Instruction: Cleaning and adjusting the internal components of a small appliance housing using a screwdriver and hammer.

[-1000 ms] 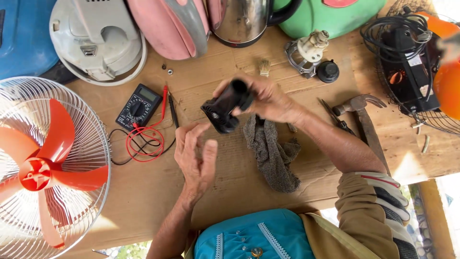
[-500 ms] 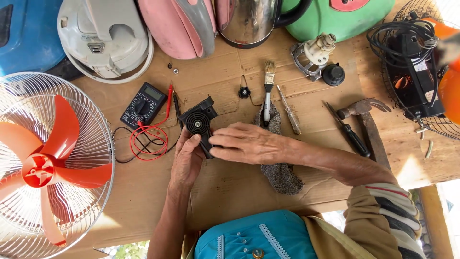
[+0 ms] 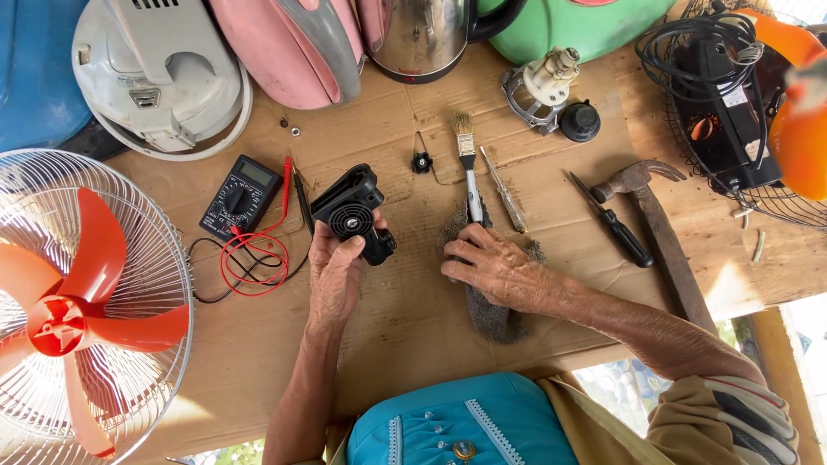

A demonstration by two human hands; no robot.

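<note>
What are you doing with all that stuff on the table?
The left hand holds up a small black fan housing with a round grille. The right hand rests on a grey rag, right at the handle of a paintbrush. A multimeter, screwdriver and hammer lie nearby on the cardboard.

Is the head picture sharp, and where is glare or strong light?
Head view: mostly sharp; the left hand and black fan part are clear; the orange blade at right is blurred; sunlight washes out the lower right corner; the steel kettle shows reflections.
</note>
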